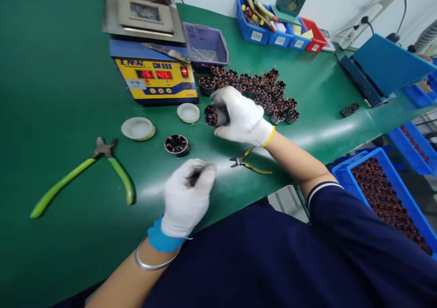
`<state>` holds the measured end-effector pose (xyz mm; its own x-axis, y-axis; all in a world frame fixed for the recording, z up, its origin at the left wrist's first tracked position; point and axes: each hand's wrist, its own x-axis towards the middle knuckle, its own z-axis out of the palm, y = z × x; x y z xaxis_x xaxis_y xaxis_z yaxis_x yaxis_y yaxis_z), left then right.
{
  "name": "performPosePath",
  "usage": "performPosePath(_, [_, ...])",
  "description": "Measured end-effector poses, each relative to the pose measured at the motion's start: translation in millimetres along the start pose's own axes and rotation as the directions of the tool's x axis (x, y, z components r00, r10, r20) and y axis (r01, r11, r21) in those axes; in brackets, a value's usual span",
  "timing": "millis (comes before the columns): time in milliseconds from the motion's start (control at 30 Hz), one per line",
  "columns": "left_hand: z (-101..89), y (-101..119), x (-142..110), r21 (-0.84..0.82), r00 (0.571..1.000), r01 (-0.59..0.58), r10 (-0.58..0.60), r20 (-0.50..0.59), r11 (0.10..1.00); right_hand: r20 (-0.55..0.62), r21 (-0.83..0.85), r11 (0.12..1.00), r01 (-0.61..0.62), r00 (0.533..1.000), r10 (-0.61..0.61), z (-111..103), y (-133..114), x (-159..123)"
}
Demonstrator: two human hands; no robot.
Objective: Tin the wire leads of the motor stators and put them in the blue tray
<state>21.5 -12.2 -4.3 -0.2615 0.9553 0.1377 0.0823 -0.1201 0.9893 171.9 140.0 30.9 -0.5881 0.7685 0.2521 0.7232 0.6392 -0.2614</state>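
Observation:
My right hand (241, 116), in a white glove with a yellow cuff edge, grips a dark motor stator (212, 115) with copper windings, tilted on its side above the green table. My left hand (187, 197), also gloved in white, is curled nearer my body, thumb against the fingers. Its fingertips look dark, and whatever they may hold is hidden. A single stator (176, 145) stands upright on the table between the hands and the shallow white dishes. Behind my right hand several more stators (268, 94) stand grouped, with thin wire ends sticking out.
Green-handled cutters (104, 149) lie open at left, smaller yellow-handled cutters (241, 161) near the front edge. White dishes (138, 129) sit before a yellow-blue solder pot (157, 78) with red digits. Behind are a purple bin (218, 48) and blue tool bins (254, 32).

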Motion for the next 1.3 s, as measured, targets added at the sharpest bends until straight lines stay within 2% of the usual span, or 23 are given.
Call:
performPosePath(67, [6.0, -2.5, -3.2, 0.092, 0.994, -0.022, 0.012, 0.109, 0.996, 0.085, -0.132, 0.990, -0.056, 0.994, 0.067, 4.1, -0.7, 26.2])
performPosePath(167, [9.7, -4.1, -2.7, 0.138, 0.988, -0.064, 0.043, 0.151, 0.988, 0.221, -0.274, 0.962, 0.007, 0.974, 0.056, 11.6, -1.4, 54.3])
performPosePath(300, [8.1, -3.0, 0.4, 0.092, 0.990, -0.027, 0.013, 0.142, 0.995, 0.350, -0.252, 0.966, 0.057, 0.936, 0.036, 14.8, -0.2, 71.2])
performPosePath(433, [7.8, -0.3, -0.2, 0.058, 0.987, -0.004, -0.005, 0.164, 0.998, 0.388, -0.137, 0.990, 0.041, 0.921, 0.016, 13.5, 3.3, 83.3])
performPosePath(600, [8.8, 2.5, -1.1, 0.030, 0.980, 0.043, -0.048, 0.195, 0.999, 0.392, -0.093, 0.994, 0.054, 0.920, -0.014, 13.7, 6.3, 95.0])
performPosePath(733, [8.3, 2.6, -1.8, 0.018, 0.979, 0.064, -0.066, 0.195, 0.998, 0.299, -0.185, 0.979, 0.085, 0.954, -0.027, 5.7, 0.9, 87.8])
performPosePath(833, [7.9, 2.8, -2.9, 0.019, 0.976, 0.068, -0.071, 0.205, 0.997, 0.240, -0.368, 0.909, 0.194, 0.965, -0.108, -1.7, -8.6, 78.1])
performPosePath(933, [8.1, 3.7, -3.0, 0.018, 0.972, 0.094, -0.095, 0.212, 0.995, 0.282, -0.509, 0.810, 0.290, 0.946, -0.162, 0.3, -18.1, 72.4])
performPosePath(1033, [8.3, 4.3, -1.9, 0.018, 0.968, 0.114, -0.115, 0.221, 0.993, 0.332, -0.549, 0.762, 0.344, 0.926, -0.179, 11.9, -22.1, 70.9])
performPosePath(1133, [8.1, 3.5, -1.3, 0.008, 0.966, 0.125, -0.124, 0.226, 0.992, 0.328, -0.557, 0.760, 0.335, 0.929, -0.170, 19.7, -24.4, 69.4])
performPosePath(1200, [7.8, 2.4, -1.9, -0.008, 0.966, 0.129, -0.124, 0.227, 0.992, 0.340, -0.542, 0.774, 0.328, 0.928, -0.155, 16.0, -29.2, 69.6])
performPosePath(1233, [7.7, 1.8, -2.5, -0.017, 0.966, 0.132, -0.125, 0.228, 0.991, 0.326, -0.538, 0.790, 0.294, 0.937, -0.127, 11.0, -32.6, 71.5])
performPosePath(1300, [7.9, 0.6, -3.7, -0.037, 0.965, 0.145, -0.133, 0.227, 0.989, 0.226, -0.541, 0.830, 0.137, 0.974, -0.013, -3.8, -39.9, 82.7])
